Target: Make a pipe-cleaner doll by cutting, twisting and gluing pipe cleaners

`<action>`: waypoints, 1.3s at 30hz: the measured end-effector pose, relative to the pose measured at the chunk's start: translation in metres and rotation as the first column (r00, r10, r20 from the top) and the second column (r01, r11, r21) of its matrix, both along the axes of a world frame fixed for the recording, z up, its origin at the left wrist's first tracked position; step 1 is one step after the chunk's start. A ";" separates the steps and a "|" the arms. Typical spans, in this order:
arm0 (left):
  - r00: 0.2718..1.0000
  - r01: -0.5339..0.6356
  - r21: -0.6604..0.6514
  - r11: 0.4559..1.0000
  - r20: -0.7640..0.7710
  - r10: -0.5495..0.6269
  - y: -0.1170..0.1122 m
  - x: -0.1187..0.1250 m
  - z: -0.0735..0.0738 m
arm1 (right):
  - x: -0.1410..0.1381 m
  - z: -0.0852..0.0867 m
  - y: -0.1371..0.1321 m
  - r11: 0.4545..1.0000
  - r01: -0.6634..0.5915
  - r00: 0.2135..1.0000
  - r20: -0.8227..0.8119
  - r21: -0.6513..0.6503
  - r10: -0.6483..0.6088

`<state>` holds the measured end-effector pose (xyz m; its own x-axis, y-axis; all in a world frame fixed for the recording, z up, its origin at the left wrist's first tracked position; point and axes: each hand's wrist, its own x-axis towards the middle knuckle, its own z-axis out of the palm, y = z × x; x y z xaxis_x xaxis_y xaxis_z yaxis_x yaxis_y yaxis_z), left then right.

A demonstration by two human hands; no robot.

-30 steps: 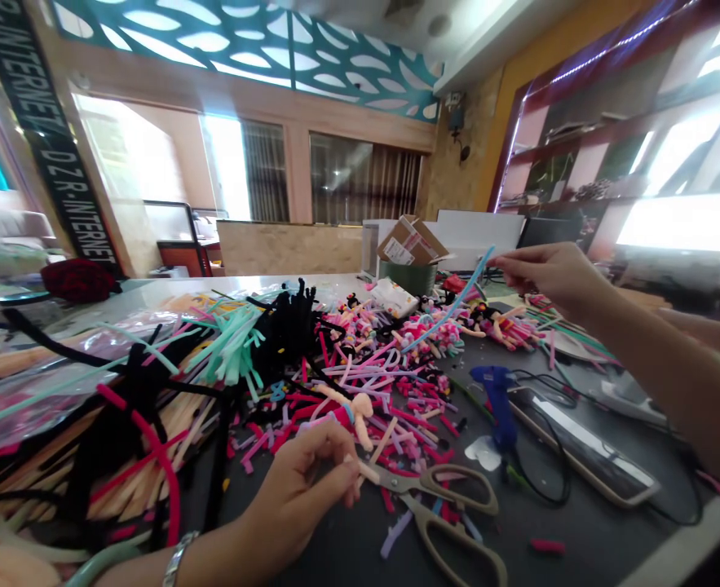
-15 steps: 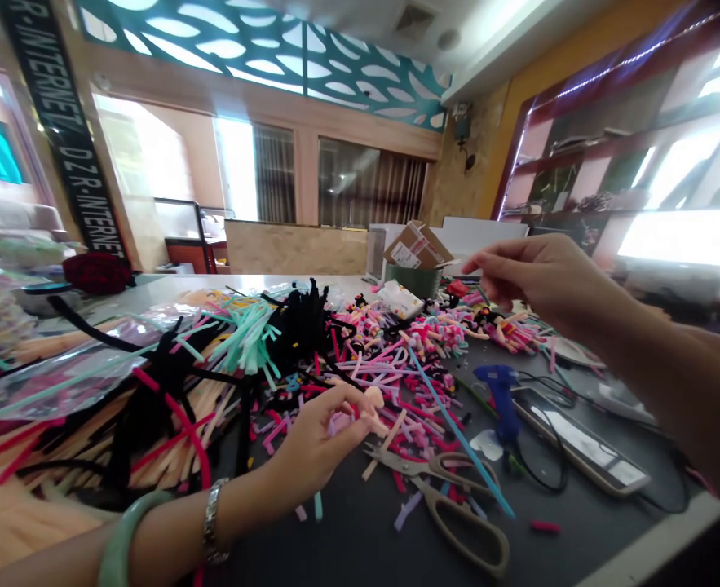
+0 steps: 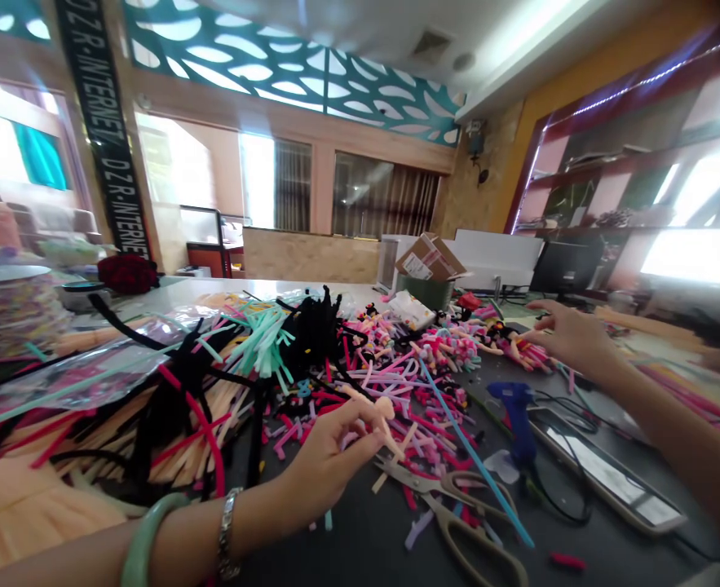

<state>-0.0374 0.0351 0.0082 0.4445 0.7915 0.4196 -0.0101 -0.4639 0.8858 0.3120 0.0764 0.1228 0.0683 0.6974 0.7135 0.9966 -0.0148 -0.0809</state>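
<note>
My left hand (image 3: 329, 456) pinches a small peach pipe-cleaner doll (image 3: 382, 416) above a heap of cut pink, lilac and red pipe-cleaner pieces (image 3: 384, 399). My right hand (image 3: 571, 338) hangs with its fingers apart, just beyond a pile of finished pipe-cleaner dolls (image 3: 512, 346), and holds nothing. A long blue pipe cleaner (image 3: 475, 456) lies across the heap's edge, beside beige-handled scissors (image 3: 454, 497). A blue hot glue gun (image 3: 515, 424) stands to the right of them, below my right wrist.
Bundles of black, mint and orange pipe cleaners (image 3: 262, 342) spread left on a plastic bag (image 3: 84, 367). A phone (image 3: 604, 473) and black cables lie on the dark table (image 3: 347, 554) at right. A cardboard box (image 3: 430, 259) sits on a green bin behind.
My right hand has let go of the blue pipe cleaner, which now lies on the table, and has dropped toward the dolls. My left hand has moved up the heap with the doll.
</note>
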 end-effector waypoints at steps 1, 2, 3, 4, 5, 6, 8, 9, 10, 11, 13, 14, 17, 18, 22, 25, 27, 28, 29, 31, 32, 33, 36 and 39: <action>1.000 0.008 -0.010 1.000 0.003 -0.008 -0.001 0.001 -0.001 | -0.007 -0.001 -0.012 1.000 0.005 1.000 -0.004 0.006 -0.005; 1.000 0.020 -0.026 0.999 0.010 -0.020 -0.002 0.001 -0.001 | -0.016 -0.003 -0.024 0.999 0.021 1.000 -0.012 0.028 -0.020; 0.999 0.036 -0.053 0.998 0.023 -0.034 -0.003 0.002 -0.001 | -0.026 -0.006 -0.038 0.999 0.028 1.000 -0.015 0.044 -0.028; 0.998 0.048 -0.084 0.995 0.041 -0.045 -0.005 0.003 0.000 | -0.037 -0.011 -0.051 0.998 0.024 0.999 -0.026 0.057 -0.022; 0.996 0.069 -0.120 0.990 0.060 -0.062 -0.007 0.004 0.001 | -0.050 -0.017 -0.065 0.997 -0.037 0.997 -0.071 0.065 0.041; 0.995 0.067 -0.146 0.987 0.079 -0.056 -0.009 0.005 0.003 | -0.063 -0.024 -0.077 0.989 -0.112 0.987 -0.106 0.095 0.122; 0.995 0.045 -0.165 0.985 0.095 -0.029 -0.015 0.007 0.007 | -0.090 -0.040 -0.099 0.955 -0.292 0.953 -0.064 0.056 0.295; 0.996 0.032 -0.180 0.983 0.084 -0.017 -0.018 0.009 0.009 | -0.104 -0.049 -0.107 0.922 -0.383 0.921 -0.059 0.055 0.386; 0.997 0.005 -0.203 0.979 0.071 0.010 -0.021 0.009 0.010 | -0.117 -0.058 -0.114 0.878 -0.473 0.877 -0.056 0.071 0.477; 0.998 -0.016 -0.230 0.973 0.050 0.028 -0.024 0.010 0.011 | -0.129 -0.066 -0.119 0.836 -0.546 0.836 -0.035 0.051 0.548; 0.998 -0.059 -0.256 0.965 0.019 0.066 -0.029 0.012 0.011 | -0.148 -0.080 -0.124 0.768 -0.635 0.772 0.062 0.081 0.632; 0.998 -0.057 -0.265 0.962 0.012 0.062 -0.031 0.012 0.011 | -0.155 -0.086 -0.125 0.749 -0.654 0.756 0.095 0.103 0.647; 1.000 0.004 -0.305 0.952 0.020 0.003 -0.037 0.013 0.008 | -0.166 -0.101 -0.124 0.734 -0.659 0.752 0.148 0.165 0.642; 1.000 0.020 -0.326 0.945 0.023 -0.013 -0.038 0.013 0.006 | -0.167 -0.105 -0.124 0.742 -0.647 0.763 0.154 0.178 0.628; 0.999 0.037 -0.384 0.923 0.042 -0.022 -0.040 0.014 0.004 | -0.169 -0.116 -0.121 0.749 -0.621 0.780 0.087 0.232 0.619; 0.998 0.052 -0.401 0.914 0.061 -0.030 -0.039 0.014 0.002 | -0.172 -0.119 -0.119 0.727 -0.643 0.747 -0.012 0.240 0.665; 0.995 0.083 -0.431 0.898 0.084 -0.051 -0.039 0.015 0.001 | -0.173 -0.121 -0.117 0.720 -0.645 0.739 -0.031 0.256 0.673; 0.994 0.092 -0.445 0.891 0.096 -0.055 -0.040 0.015 0.000 | -0.172 -0.123 -0.117 0.713 -0.648 0.734 -0.033 0.266 0.679; 0.993 0.097 -0.460 0.883 0.108 -0.053 -0.040 0.015 -0.001 | -0.171 -0.125 -0.117 0.706 -0.656 0.724 -0.039 0.268 0.688; 0.990 0.103 -0.494 0.863 0.138 -0.038 -0.041 0.016 -0.002 | -0.169 -0.127 -0.119 0.691 -0.677 0.697 -0.080 0.254 0.712; 0.987 0.109 -0.515 0.850 0.158 -0.031 -0.042 0.016 -0.003 | -0.167 -0.128 -0.120 0.683 -0.692 0.677 -0.119 0.233 0.726; 0.983 0.122 -0.534 0.836 0.181 -0.028 -0.043 0.016 -0.004 | -0.166 -0.128 -0.121 0.675 -0.709 0.650 -0.182 0.202 0.737; 0.970 0.166 -0.555 0.815 0.241 -0.034 -0.044 0.017 -0.007 | -0.165 -0.126 -0.123 0.646 -0.757 0.516 -0.520 0.095 0.681; 0.958 0.217 -0.540 0.813 0.277 -0.072 -0.043 0.016 -0.011 | -0.166 -0.124 -0.123 0.597 -0.800 0.279 -0.847 0.054 0.452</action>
<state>-0.0213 -0.0082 -0.0029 0.5192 0.8542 0.0294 -0.2759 0.1350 0.9517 0.1457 -0.0468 -0.0008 -0.1606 0.9202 0.3569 0.2473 0.3876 -0.8880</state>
